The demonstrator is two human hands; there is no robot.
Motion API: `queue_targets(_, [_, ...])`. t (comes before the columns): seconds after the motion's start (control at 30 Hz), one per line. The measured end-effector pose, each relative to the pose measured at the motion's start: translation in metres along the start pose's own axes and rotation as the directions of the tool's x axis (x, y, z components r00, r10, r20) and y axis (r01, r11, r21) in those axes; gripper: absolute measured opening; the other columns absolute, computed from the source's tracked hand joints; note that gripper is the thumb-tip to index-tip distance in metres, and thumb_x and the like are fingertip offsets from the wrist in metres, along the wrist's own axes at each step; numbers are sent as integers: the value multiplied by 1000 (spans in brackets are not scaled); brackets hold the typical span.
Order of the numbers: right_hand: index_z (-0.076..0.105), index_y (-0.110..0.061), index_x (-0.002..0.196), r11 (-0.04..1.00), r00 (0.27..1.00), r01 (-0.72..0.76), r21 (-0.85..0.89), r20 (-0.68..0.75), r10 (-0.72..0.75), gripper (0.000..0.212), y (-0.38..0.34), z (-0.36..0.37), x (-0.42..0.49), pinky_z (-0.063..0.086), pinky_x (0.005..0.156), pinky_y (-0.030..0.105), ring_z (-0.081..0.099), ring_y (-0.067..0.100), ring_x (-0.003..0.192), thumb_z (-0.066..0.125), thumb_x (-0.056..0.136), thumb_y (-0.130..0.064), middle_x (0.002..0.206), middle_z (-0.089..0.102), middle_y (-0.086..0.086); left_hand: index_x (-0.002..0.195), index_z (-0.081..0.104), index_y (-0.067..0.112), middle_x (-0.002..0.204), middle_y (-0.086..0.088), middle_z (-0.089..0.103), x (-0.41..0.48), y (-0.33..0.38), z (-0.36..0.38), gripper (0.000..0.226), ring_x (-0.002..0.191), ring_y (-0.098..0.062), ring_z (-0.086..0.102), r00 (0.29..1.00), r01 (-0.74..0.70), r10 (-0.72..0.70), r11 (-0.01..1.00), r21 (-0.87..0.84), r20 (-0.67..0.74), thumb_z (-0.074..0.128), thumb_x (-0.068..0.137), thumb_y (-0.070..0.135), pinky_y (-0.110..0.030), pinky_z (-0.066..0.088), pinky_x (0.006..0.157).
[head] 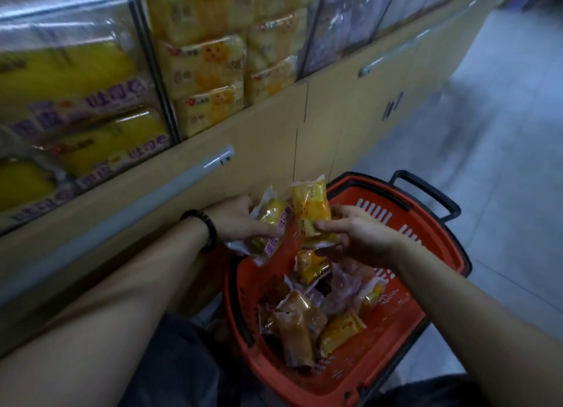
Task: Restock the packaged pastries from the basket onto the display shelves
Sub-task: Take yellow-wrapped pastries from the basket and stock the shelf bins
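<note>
At lower centre, above the red plastic basket [396, 327], the left hand [240, 220] grasps a yellow pastry packet with purple label [272, 223]. The right hand [361, 237] pinches a yellow-orange plastic packet [310, 208].

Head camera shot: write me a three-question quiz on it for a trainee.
1. True or false: the red basket is empty.
2. The right hand holds: A) a yellow packet; B) a bottle; C) nothing.
3. Fill in: the left hand holds a gold packet whose label is ____.
Key: 1 false; 2 A; 3 purple.
</note>
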State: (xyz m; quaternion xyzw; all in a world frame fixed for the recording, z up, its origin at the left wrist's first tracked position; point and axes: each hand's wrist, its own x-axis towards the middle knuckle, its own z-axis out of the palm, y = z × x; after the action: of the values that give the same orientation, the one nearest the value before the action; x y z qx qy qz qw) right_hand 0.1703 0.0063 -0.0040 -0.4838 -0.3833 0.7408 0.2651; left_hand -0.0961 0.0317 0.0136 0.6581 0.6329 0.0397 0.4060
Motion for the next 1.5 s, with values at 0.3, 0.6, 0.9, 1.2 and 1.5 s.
queue_targets(0.3, [65, -2, 127, 984, 990, 135, 120, -65, -128, 38, 11, 32, -1, 51, 76, 33, 75, 32, 103, 76, 92, -13, 118, 76, 19, 132, 61, 19, 117, -2, 77, -14, 5, 1, 108, 100, -25, 78, 999, -29, 36, 895, -446, 8, 100, 43, 64, -53, 63, 87])
queue_targets(0.6, [57, -11, 136, 983, 989, 146, -114, 37, -142, 60, 0, 24, -11, 57, 101, 56, 75, 34, 110, 85, 85, -20, 122, 76, 14, 132, 60, 25, 121, 8, 75, -14, 6, 3, 96, 107, -14, 73, 988, -155, 147, 908, -390, -52, 102, 48, 44, -38, 64, 88])
queue_targets(0.9, [67, 1, 112, 940, 927, 335, -66, -156, -342, 28, -14, 7, -19, 61, 79, 46, 74, 31, 88, 76, 92, -16, 100, 76, 15, 129, 60, 25, 119, 6, 76, -23, 8, -9, 77, 102, -9, 75, 979, -190, 202, 924, -332, 0, 89, 63, 53, -24, 59, 78])
queue_targets(1.2, [64, 1, 123, 951, 947, 308, 41, -114, -301, 30, -18, 8, -27, 65, 72, 42, 75, 42, 99, 70, 96, -9, 116, 72, 25, 125, 64, 28, 115, 8, 77, -29, 7, -11, 68, 104, -12, 75, 980, -197, 195, 938, -286, -36, 84, 69, 62, -33, 62, 84])
queue_targets(1.5, [73, -1, 114, 929, 930, 350, -119, -77, -360, 26, -26, -2, -44, 61, 82, 46, 74, 36, 96, 67, 99, -21, 115, 73, 28, 125, 63, 30, 107, 11, 76, -55, 24, -18, 58, 86, 0, 75, 980, -195, 198, 943, -269, -17, 75, 74, 56, -16, 55, 59])
